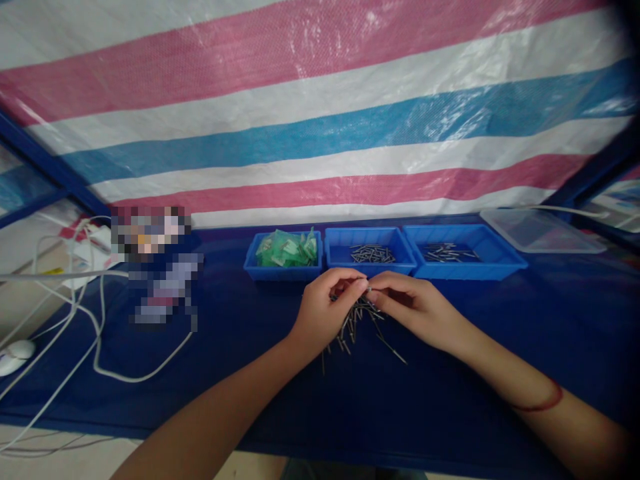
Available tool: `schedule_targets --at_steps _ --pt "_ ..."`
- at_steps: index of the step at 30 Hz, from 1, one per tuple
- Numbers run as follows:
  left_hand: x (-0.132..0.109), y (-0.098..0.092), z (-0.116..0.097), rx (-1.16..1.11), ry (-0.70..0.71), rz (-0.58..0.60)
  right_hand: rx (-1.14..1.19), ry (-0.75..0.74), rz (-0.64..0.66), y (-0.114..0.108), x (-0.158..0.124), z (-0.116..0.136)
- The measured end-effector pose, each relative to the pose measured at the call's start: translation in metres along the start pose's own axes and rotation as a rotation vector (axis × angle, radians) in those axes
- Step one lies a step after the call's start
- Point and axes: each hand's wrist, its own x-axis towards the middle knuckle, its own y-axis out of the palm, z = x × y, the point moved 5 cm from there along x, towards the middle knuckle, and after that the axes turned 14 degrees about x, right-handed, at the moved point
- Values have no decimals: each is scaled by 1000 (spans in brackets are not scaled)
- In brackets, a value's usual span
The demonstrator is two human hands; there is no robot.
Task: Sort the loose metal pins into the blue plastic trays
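Note:
My left hand (327, 307) and my right hand (413, 307) meet fingertip to fingertip over a loose pile of thin metal pins (353, 327) on the blue table. Both are pinched closed around a small metallic piece (369, 289), too small to make out fully. Just behind my hands stand three blue trays in a row. The left tray (285, 273) has green plastic packets (286, 249) in it. Short metal pieces (373, 254) lie in the middle tray (345, 237), and more metal pieces (445, 252) in the right tray (470, 270).
A clear plastic lid (543, 230) lies at the back right. White cables (100, 333) run across the left side, near a white mouse (16, 357) and blurred items. A striped sheet (320, 140) hangs behind the table (240, 400).

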Motion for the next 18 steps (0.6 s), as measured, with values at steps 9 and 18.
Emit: schedule_targets --at_steps 9,18 --pt "3 -4 -2 91 51 16 -31 -35 -194 -13 -1 0" --pt "3 -3 -6 396 139 97 -169 -146 -197 -13 -2 11"
